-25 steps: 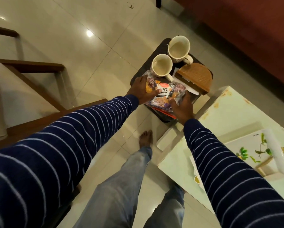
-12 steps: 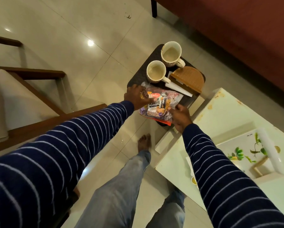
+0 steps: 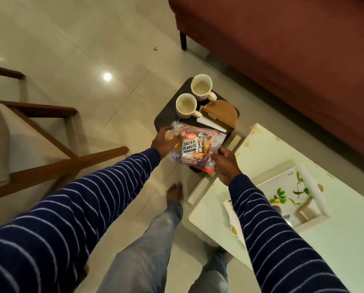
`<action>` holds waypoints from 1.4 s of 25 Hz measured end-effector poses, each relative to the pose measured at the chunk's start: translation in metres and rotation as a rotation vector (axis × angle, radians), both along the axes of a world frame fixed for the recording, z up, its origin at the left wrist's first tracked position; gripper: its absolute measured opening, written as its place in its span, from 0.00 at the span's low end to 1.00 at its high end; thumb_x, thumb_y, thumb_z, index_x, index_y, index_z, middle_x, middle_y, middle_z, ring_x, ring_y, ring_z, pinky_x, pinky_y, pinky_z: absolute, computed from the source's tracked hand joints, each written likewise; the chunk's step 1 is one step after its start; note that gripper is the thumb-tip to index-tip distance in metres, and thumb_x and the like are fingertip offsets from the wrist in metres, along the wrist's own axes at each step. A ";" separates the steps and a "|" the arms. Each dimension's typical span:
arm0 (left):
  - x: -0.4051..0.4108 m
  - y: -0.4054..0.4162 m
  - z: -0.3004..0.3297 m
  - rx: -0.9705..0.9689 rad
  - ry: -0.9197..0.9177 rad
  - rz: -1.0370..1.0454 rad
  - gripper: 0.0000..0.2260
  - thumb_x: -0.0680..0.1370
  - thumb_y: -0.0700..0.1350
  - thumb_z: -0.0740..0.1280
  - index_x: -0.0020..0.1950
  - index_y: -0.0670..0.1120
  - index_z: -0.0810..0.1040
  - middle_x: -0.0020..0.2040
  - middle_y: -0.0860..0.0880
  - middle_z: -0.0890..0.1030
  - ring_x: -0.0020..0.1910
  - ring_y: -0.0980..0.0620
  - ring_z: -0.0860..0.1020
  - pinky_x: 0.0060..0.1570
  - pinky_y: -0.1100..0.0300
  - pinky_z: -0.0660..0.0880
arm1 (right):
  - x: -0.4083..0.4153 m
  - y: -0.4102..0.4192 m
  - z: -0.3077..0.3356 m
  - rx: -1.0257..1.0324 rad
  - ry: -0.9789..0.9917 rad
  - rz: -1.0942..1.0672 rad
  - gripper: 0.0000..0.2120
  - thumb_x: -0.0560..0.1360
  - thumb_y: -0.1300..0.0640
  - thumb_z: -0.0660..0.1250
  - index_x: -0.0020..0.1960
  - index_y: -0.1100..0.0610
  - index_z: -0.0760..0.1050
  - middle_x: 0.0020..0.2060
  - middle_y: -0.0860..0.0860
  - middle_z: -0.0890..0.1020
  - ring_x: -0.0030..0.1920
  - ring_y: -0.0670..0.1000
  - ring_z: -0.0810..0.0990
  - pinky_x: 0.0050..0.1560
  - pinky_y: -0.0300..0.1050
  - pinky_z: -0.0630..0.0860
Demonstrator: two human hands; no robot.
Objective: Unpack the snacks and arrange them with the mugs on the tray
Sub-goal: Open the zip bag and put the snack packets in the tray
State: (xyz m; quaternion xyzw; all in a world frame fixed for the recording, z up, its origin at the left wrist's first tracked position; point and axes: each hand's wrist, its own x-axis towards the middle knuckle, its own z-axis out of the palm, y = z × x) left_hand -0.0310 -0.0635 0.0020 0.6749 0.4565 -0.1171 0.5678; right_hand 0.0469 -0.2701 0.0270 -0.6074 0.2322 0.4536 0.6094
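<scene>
A clear plastic bag of snacks (image 3: 194,148), with a "Salted Peanuts" packet showing on top, is held over the near end of a dark tray (image 3: 168,112). My left hand (image 3: 166,142) grips the bag's left edge and my right hand (image 3: 225,161) grips its right lower corner. Two cream mugs stand on the tray's far part: one (image 3: 186,105) nearer me, the other (image 3: 201,86) behind it. A wooden half-round holder (image 3: 221,113) with white paper napkins sits at the tray's right side.
A white glass-topped table (image 3: 271,149) is at the right, with a leaf-print tray (image 3: 293,191) on it. A red sofa (image 3: 293,49) lies beyond. A wooden chair (image 3: 39,132) stands at the left. My legs and bare foot (image 3: 174,192) are on the tiled floor below.
The snack bag has been lifted and drawn toward me, off the tray's surface. Both hands moved with it, and the view has shifted so the mugs appear farther away.
</scene>
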 end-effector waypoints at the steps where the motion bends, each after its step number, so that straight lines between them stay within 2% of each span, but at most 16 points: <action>1: 0.000 -0.004 0.008 -0.032 0.011 0.040 0.31 0.72 0.58 0.74 0.70 0.50 0.68 0.62 0.48 0.76 0.59 0.46 0.77 0.59 0.47 0.77 | -0.002 -0.008 0.008 0.012 -0.014 -0.011 0.09 0.80 0.69 0.61 0.55 0.59 0.77 0.53 0.57 0.83 0.48 0.54 0.85 0.44 0.51 0.84; 3: 0.003 -0.013 0.028 -0.071 0.029 0.096 0.31 0.72 0.58 0.73 0.70 0.45 0.70 0.62 0.44 0.78 0.58 0.43 0.78 0.60 0.45 0.77 | -0.004 -0.027 0.028 0.039 -0.033 -0.038 0.10 0.80 0.69 0.62 0.56 0.59 0.77 0.52 0.57 0.84 0.48 0.55 0.86 0.44 0.51 0.85; 6: 0.016 -0.029 0.075 -0.116 0.040 0.081 0.28 0.74 0.63 0.68 0.58 0.39 0.79 0.55 0.38 0.83 0.55 0.38 0.80 0.60 0.43 0.77 | -0.004 -0.059 0.058 0.071 -0.071 -0.074 0.10 0.81 0.67 0.62 0.60 0.61 0.77 0.54 0.58 0.84 0.52 0.58 0.85 0.51 0.56 0.83; 11: 0.051 -0.095 0.177 -0.217 -0.152 0.005 0.28 0.78 0.63 0.61 0.67 0.43 0.75 0.61 0.41 0.80 0.61 0.41 0.78 0.65 0.43 0.73 | -0.001 -0.132 0.127 0.108 -0.174 -0.147 0.10 0.82 0.66 0.61 0.58 0.62 0.79 0.52 0.59 0.86 0.49 0.59 0.86 0.43 0.54 0.83; 14: 0.065 -0.147 0.236 -0.302 -0.239 0.004 0.23 0.77 0.65 0.62 0.60 0.48 0.77 0.59 0.41 0.80 0.63 0.39 0.77 0.62 0.46 0.75 | 0.000 -0.189 0.171 0.149 -0.261 -0.167 0.10 0.82 0.64 0.61 0.60 0.66 0.78 0.54 0.62 0.84 0.51 0.61 0.85 0.44 0.53 0.83; 15: 0.068 -0.161 0.250 -0.279 -0.204 -0.043 0.30 0.73 0.71 0.62 0.60 0.48 0.77 0.60 0.40 0.80 0.63 0.39 0.77 0.63 0.45 0.74 | 0.000 -0.208 0.183 0.170 -0.283 -0.179 0.11 0.82 0.65 0.61 0.60 0.67 0.78 0.55 0.62 0.84 0.50 0.61 0.85 0.43 0.53 0.83; 17: 0.074 -0.201 0.288 -0.301 -0.147 -0.198 0.49 0.63 0.80 0.59 0.67 0.43 0.75 0.64 0.38 0.78 0.64 0.37 0.76 0.68 0.42 0.69 | 0.001 -0.255 0.213 0.206 -0.342 -0.210 0.11 0.81 0.67 0.60 0.60 0.66 0.78 0.54 0.62 0.85 0.50 0.60 0.86 0.43 0.52 0.83; 18: 0.076 -0.223 0.307 -0.356 -0.161 -0.253 0.51 0.62 0.81 0.58 0.68 0.42 0.75 0.63 0.37 0.79 0.63 0.37 0.77 0.68 0.42 0.69 | 0.001 -0.279 0.227 0.217 -0.368 -0.220 0.11 0.81 0.67 0.61 0.59 0.65 0.79 0.55 0.62 0.84 0.51 0.60 0.85 0.44 0.53 0.83; 21: 0.082 -0.288 0.360 -0.448 -0.254 -0.322 0.43 0.70 0.77 0.56 0.57 0.38 0.80 0.52 0.37 0.83 0.51 0.38 0.83 0.56 0.46 0.78 | -0.003 -0.352 0.270 0.300 -0.439 -0.265 0.13 0.78 0.64 0.65 0.61 0.65 0.78 0.57 0.63 0.83 0.54 0.61 0.84 0.49 0.55 0.83; 23: 0.085 -0.323 0.390 -0.439 -0.313 -0.290 0.35 0.73 0.71 0.61 0.52 0.38 0.78 0.47 0.37 0.81 0.43 0.41 0.80 0.49 0.49 0.78 | -0.004 -0.390 0.296 0.379 -0.501 -0.268 0.15 0.75 0.62 0.67 0.61 0.65 0.79 0.54 0.62 0.84 0.50 0.58 0.85 0.47 0.50 0.83; 26: 0.087 -0.385 0.440 -0.325 -0.417 -0.316 0.20 0.77 0.49 0.70 0.60 0.36 0.76 0.57 0.33 0.79 0.48 0.41 0.78 0.55 0.44 0.76 | 0.000 -0.451 0.347 0.390 -0.650 -0.229 0.14 0.76 0.62 0.67 0.59 0.65 0.80 0.53 0.60 0.85 0.49 0.56 0.84 0.51 0.51 0.82; 28: 0.088 -0.421 0.474 -0.275 -0.503 -0.318 0.12 0.77 0.40 0.69 0.59 0.39 0.74 0.58 0.35 0.78 0.47 0.43 0.79 0.51 0.48 0.78 | 0.004 -0.485 0.378 0.393 -0.714 -0.218 0.15 0.77 0.63 0.66 0.62 0.68 0.77 0.53 0.61 0.83 0.49 0.56 0.82 0.53 0.53 0.81; 30: 0.089 -0.449 0.504 -0.324 -0.524 -0.348 0.15 0.79 0.44 0.67 0.63 0.37 0.76 0.60 0.34 0.79 0.52 0.39 0.79 0.57 0.43 0.78 | 0.005 -0.509 0.408 0.397 -0.771 -0.208 0.17 0.77 0.64 0.66 0.63 0.70 0.74 0.52 0.60 0.83 0.48 0.55 0.81 0.50 0.50 0.82; 32: 0.089 -0.467 0.529 -0.358 -0.509 -0.347 0.20 0.80 0.50 0.67 0.64 0.36 0.77 0.60 0.33 0.79 0.55 0.37 0.78 0.62 0.38 0.74 | 0.004 -0.525 0.434 0.418 -0.843 -0.193 0.16 0.75 0.63 0.68 0.61 0.68 0.77 0.51 0.58 0.83 0.47 0.54 0.80 0.48 0.46 0.81; 33: 0.088 -0.474 0.541 -0.364 -0.515 -0.334 0.21 0.80 0.51 0.67 0.64 0.35 0.77 0.60 0.33 0.79 0.55 0.37 0.78 0.62 0.37 0.73 | 0.002 -0.531 0.446 0.430 -0.872 -0.189 0.17 0.73 0.62 0.69 0.60 0.66 0.78 0.53 0.58 0.82 0.48 0.54 0.79 0.48 0.45 0.81; 35: 0.086 -0.485 0.558 -0.374 -0.570 -0.339 0.20 0.80 0.49 0.67 0.64 0.35 0.76 0.59 0.34 0.80 0.54 0.37 0.79 0.62 0.37 0.74 | -0.001 -0.541 0.465 0.420 -0.891 -0.216 0.23 0.71 0.60 0.70 0.63 0.68 0.75 0.62 0.58 0.78 0.55 0.57 0.79 0.50 0.45 0.81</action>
